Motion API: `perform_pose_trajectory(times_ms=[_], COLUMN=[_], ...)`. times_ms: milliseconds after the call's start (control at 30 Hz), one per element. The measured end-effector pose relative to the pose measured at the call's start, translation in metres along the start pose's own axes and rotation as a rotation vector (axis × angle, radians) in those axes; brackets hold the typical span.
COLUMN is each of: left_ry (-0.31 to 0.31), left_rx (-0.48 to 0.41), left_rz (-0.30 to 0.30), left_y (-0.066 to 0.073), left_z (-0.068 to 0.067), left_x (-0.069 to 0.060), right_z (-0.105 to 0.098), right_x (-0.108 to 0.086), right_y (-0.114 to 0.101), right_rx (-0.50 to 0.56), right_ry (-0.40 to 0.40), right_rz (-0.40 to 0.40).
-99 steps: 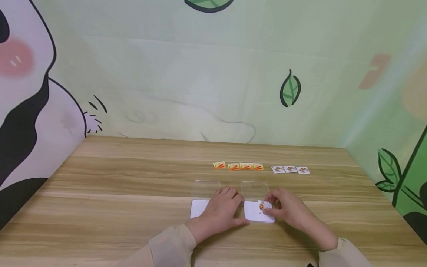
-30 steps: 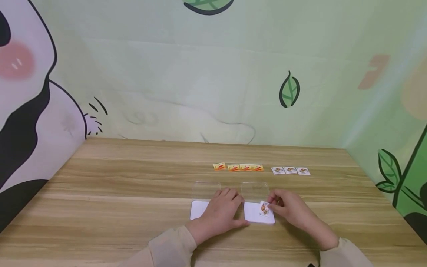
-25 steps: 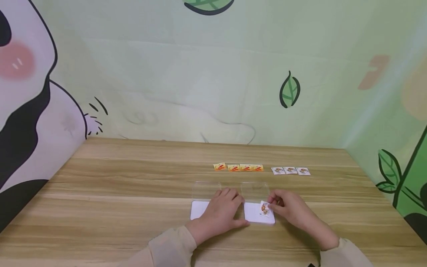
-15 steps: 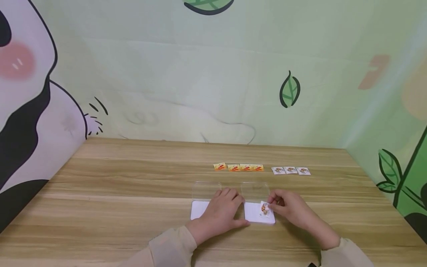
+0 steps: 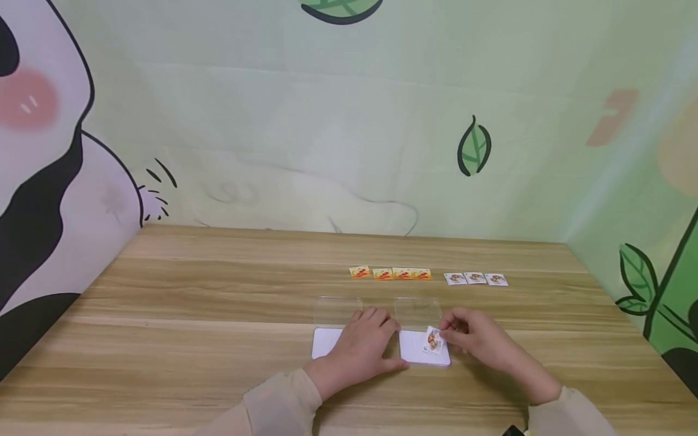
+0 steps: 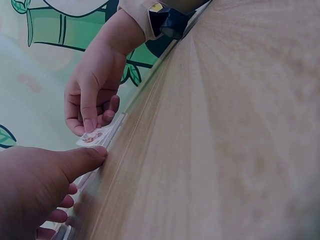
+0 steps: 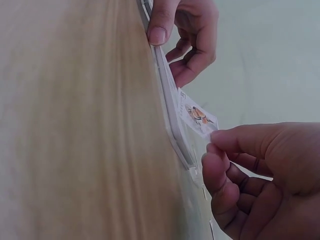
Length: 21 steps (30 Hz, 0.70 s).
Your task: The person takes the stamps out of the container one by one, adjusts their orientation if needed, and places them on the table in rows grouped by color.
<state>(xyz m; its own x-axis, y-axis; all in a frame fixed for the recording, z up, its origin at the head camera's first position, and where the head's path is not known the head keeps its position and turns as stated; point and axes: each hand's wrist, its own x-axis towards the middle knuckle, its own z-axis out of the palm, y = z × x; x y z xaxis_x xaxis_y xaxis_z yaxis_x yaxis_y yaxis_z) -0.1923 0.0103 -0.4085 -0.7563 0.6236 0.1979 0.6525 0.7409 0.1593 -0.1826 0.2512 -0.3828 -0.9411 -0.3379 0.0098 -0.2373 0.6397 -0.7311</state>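
A small white picture stamp (image 5: 433, 341) is pinched at its right edge between the thumb and finger of my right hand (image 5: 480, 339). In the right wrist view the stamp (image 7: 199, 119) stands tilted, its lower corner close to the white pad of a flat clear box (image 5: 414, 354). The box's transparent lid (image 5: 417, 312) lies folded back. My left hand (image 5: 357, 348) grips the left end of this box, thumb at the near edge and fingers farther back. It partly hides a second flat box (image 5: 325, 341) with a white pad, whose clear lid (image 5: 338, 310) is also folded back.
Behind the boxes lies a row of several yellow-and-red stamps (image 5: 402, 274). To its right are three white picture stamps (image 5: 474, 278). The wooden table (image 5: 191, 339) meets a painted wall (image 5: 262, 151) at the back. A dark object (image 5: 512, 431) shows by the right sleeve.
The right hand has drawn slightly right and up, and the stamp in its fingers has turned and tilted. Earlier the stamp lay flatter over the pad. The left hand has stayed in place.
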Motion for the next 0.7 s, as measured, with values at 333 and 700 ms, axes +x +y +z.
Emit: perform_pose_trajectory(times_ms=[333,700], left_ry=[0.004,0.011], left_rx=[0.007,0.014], left_rz=[0.006,0.009], left_y=[0.000,0.000], left_z=[0.001,0.000], left_x=[0.000,-0.001], right_z=[-0.007,-0.012], right_x=[-0.002,-0.001], right_y=[-0.001,0.005], right_rx=[0.092,0.163], right_ry=[-0.051,-0.038], right_rz=[0.013,0.039])
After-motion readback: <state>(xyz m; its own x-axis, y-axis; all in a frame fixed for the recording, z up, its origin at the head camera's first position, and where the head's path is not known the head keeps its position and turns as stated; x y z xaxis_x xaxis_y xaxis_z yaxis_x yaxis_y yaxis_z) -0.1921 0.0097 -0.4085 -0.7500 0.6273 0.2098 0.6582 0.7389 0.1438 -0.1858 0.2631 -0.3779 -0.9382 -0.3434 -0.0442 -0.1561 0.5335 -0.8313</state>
